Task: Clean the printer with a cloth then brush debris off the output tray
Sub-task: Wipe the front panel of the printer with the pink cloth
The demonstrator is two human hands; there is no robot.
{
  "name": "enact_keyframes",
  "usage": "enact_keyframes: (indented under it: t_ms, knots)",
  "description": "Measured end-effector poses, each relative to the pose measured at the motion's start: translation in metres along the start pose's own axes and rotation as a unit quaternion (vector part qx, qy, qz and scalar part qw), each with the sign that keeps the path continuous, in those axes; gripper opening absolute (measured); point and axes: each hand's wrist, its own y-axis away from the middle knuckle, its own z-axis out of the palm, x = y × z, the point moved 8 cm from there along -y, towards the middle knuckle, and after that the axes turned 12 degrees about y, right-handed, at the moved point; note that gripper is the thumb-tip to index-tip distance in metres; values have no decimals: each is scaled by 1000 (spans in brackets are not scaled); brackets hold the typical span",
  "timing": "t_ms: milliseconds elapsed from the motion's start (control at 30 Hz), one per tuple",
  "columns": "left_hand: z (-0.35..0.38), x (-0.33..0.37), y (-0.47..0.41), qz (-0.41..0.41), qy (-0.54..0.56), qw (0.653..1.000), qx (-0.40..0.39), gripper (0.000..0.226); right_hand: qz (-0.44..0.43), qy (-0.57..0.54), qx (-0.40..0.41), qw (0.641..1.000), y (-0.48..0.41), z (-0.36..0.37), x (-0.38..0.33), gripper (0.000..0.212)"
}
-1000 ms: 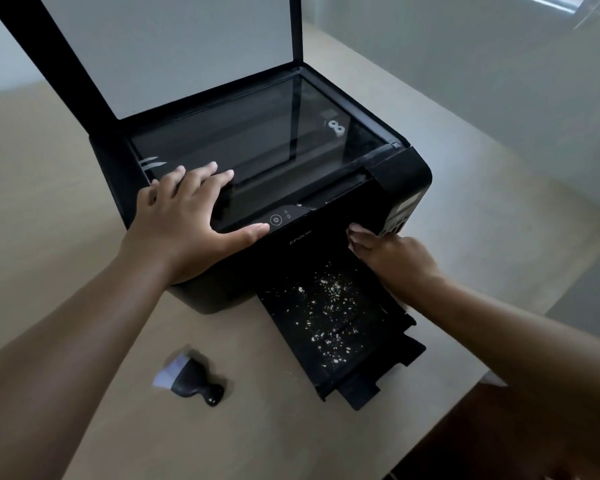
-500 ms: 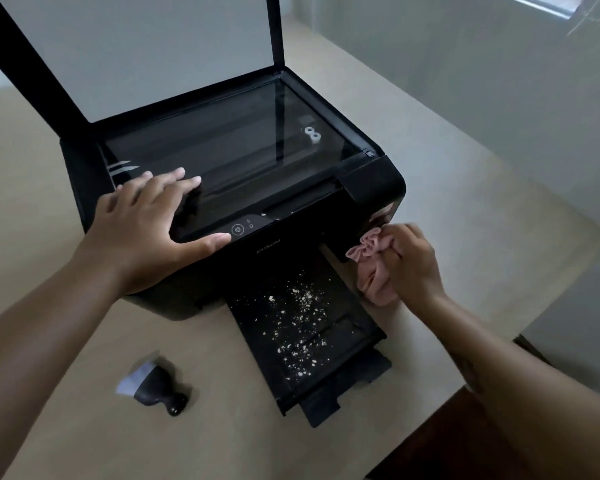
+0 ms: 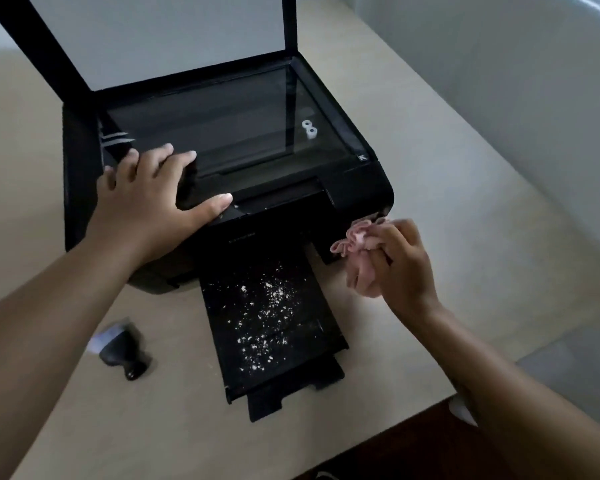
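Two hands busy: our left hand (image 3: 146,206) stays spread flat on the printer (image 3: 357,192), right hand (image 3: 400,265) fingers now bunched around the pink cloth (image 3: 359,258) just picked up beside the output tray (image 3: 291,372), so wiping starts, crumbs still unbrushed.
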Motion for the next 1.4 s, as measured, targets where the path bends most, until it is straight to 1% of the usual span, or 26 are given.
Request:
enact_keyframes:
  t_ms: [67, 100, 200, 267, 333, 400, 433, 467, 533, 600, 667, 733, 767, 800, 867, 900, 933, 967, 1033, 1100, 1133, 1167, 1233, 1300, 1333, 1400]
  knots:
    - [-2, -2, 2, 1, -3, 1000, 9, 97, -37, 2, 42, 998, -5, -12, -7, 6]
    - [-3, -3, 2, -2, -2, 1000, 13, 97, -41, 5, 29, 999, -5, -8, -6, 7]
    - [-1, -2, 4, -5, -7, 1000, 15, 95, -25, 44, -75, 996, 6, 25, 11, 3]
    - [-2, -1, 5, -5, -4, 1000, 20, 94, -43, 68, -95, 992, 10, 30, 17, 6]
    - [-2, 0, 4, -2, 0, 1000, 23, 93, -78, 29, -62, 995, 6, 11, 6, 15]
    - [-2, 1, 4, 0, 0, 1000, 23, 93, -127, -26, 29, 991, -2, -23, -17, 23]
    - [-2, 1, 5, -1, -1, 1000, 24, 93, -151, -24, 78, 985, -9, -36, -27, 23]
    - [-1, 2, 5, -2, -3, 1000, 26, 94, -162, -10, 100, 982, -20, -40, -35, 21]
    - [0, 3, 5, -6, -11, 1000, 26, 94, -139, 29, 76, 987, -49, -29, -49, 24]
    - [0, 3, 6, -11, -11, 1000, 26, 94, -112, 97, 18, 989, -60, -8, -63, 38]
    - [-2, 2, 7, -14, -6, 999, 31, 93, -185, 157, -25, 970, -53, 3, -78, 47]
    - [-2, 0, 8, -14, 0, 999, 30, 91, -282, 156, -39, 946, -48, -2, -77, 39]
    - [-2, 0, 8, -12, 4, 999, 29, 91, -287, 148, -48, 945, -53, -7, -66, 36]
    - [-3, 0, 8, -11, 8, 999, 30, 90, -253, 131, -61, 957, -62, -11, -54, 35]
    - [-5, -1, 8, -6, 14, 999, 35, 88, -113, 62, -66, 990, -86, -15, -39, 34]
    - [-5, -1, 7, -2, 20, 999, 36, 86, -56, 45, -55, 996, -93, -11, -42, 31]
    - [-5, 0, 6, 2, 29, 999, 37, 83, -28, 58, -44, 997, -97, -6, -50, 28]
    - [-6, -1, 4, 7, 43, 998, 39, 81, -37, 83, -35, 995, -99, -2, -60, 28]
    - [-11, -5, 2, 11, 95, 995, 39, 76, -124, 124, -44, 984, -95, 0, -73, 36]
    - [-17, -18, 1, 18, 133, 991, 25, 72, -224, 119, -64, 965, -81, -7, -62, 43]
    - [-18, -25, 2, 26, 125, 992, 15, 70, -236, 105, -68, 964, -75, -12, -53, 44]
    - [-18, -32, 3, 32, 106, 994, 9, 66, -216, 90, -61, 970, -72, -16, -46, 43]
    - [-19, -43, 2, 37, 100, 994, 3, 54, -129, 79, -9, 988, -70, -19, -44, 40]
    - [-21, -44, -4, 50, 123, 991, -7, 48, -66, 113, 37, 991, -61, -11, -62, 37]
    - [-24, -46, -7, 58, 123, 991, -11, 47, -80, 124, 41, 988, -54, -3, -79, 35]
    - [-31, -53, -14, 68, 108, 992, -19, 46, -153, 111, 25, 982, -36, 19, -120, 33]
